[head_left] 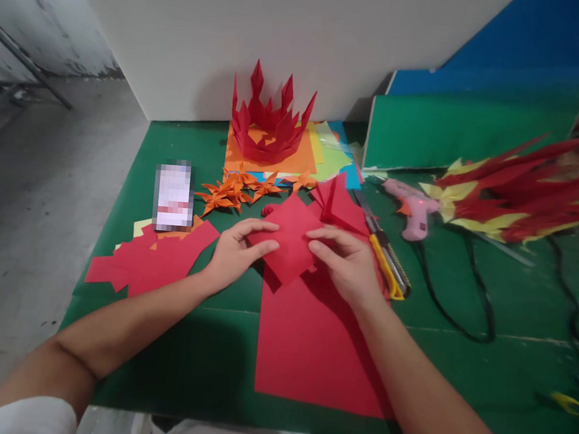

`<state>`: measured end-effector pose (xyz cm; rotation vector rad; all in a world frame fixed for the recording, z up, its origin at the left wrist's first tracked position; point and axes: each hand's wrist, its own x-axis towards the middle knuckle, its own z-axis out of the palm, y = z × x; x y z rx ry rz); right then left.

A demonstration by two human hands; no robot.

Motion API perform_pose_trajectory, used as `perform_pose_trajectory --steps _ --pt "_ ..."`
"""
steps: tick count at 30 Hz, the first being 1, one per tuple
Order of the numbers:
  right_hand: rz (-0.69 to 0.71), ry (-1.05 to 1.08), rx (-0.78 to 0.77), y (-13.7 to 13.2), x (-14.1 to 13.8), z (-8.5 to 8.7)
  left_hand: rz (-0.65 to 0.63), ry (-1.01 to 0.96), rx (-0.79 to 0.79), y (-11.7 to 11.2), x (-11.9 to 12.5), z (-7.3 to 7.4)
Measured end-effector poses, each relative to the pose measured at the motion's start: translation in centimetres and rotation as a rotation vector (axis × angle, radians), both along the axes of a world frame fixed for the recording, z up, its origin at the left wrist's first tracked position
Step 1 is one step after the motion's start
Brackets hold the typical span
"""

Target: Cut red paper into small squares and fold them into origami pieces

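Observation:
Both of my hands hold a small red paper square (290, 240) just above a green table (199, 350). My left hand (236, 253) pinches its left edge, thumb on top and fingers curled beneath. My right hand (346, 265) grips the right side with fingers pressed on the paper. Under them lies a large red paper sheet (309, 345). More folded red pieces (338, 204) sit just behind the square.
A red paper crown (269, 125) stands on coloured sheets at the back. Orange paper stars (236, 193), red scraps (150, 263) and a phone (173, 196) lie left. Yellow-handled scissors (386, 258), a pink glue gun (413, 210) with black cord, and red-yellow paper spikes (522, 188) lie right.

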<state>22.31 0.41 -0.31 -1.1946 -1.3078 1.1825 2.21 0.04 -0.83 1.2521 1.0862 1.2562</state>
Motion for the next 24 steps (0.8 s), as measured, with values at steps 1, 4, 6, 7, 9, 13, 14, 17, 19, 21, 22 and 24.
perform_pose_trajectory --steps 1,4,6,7,9,13,14,17,19,21,22,24 --pt "0.018 -0.032 -0.002 0.0 0.1 0.1 -0.014 0.0 0.01 0.0 0.0 0.1" --pt "0.037 -0.077 0.001 -0.1 0.2 0.5 -0.052 0.041 0.041 -0.1 -0.1 0.2" --pt "0.044 -0.097 0.006 -0.2 0.3 0.7 -0.053 0.108 0.05 -0.2 -0.2 0.2" --pt "0.051 -0.102 0.004 -0.2 0.3 0.7 -0.046 0.14 0.051 -0.3 -0.3 0.2" --pt "0.069 -0.1 0.001 -0.2 0.3 0.7 -0.028 0.182 0.052 -0.3 -0.4 0.2" --pt "0.08 -0.09 0.009 -0.2 0.1 0.9 -0.007 0.185 0.073 -0.2 -0.4 -0.1" --pt "0.079 -0.088 0.009 -0.2 0.0 0.9 -0.003 0.182 0.088 -0.2 -0.3 -0.2" --pt "0.073 -0.088 0.009 -0.3 -0.2 1.1 0.031 0.209 0.163 -0.1 -0.3 -0.4" --pt "0.075 -0.09 0.003 -0.4 -0.3 1.1 0.067 0.277 0.234 -0.2 -0.4 -0.3" --pt "0.086 -0.084 -0.008 -0.4 -0.5 1.1 0.085 0.366 0.315 -0.3 -0.4 0.1" --pt "0.093 -0.076 -0.013 -0.4 -0.5 1.2 0.079 0.399 0.35 -0.3 -0.5 0.2" --pt "0.112 -0.058 -0.018 -0.5 -0.7 1.2 0.039 0.418 0.397 -0.5 -0.4 0.6"
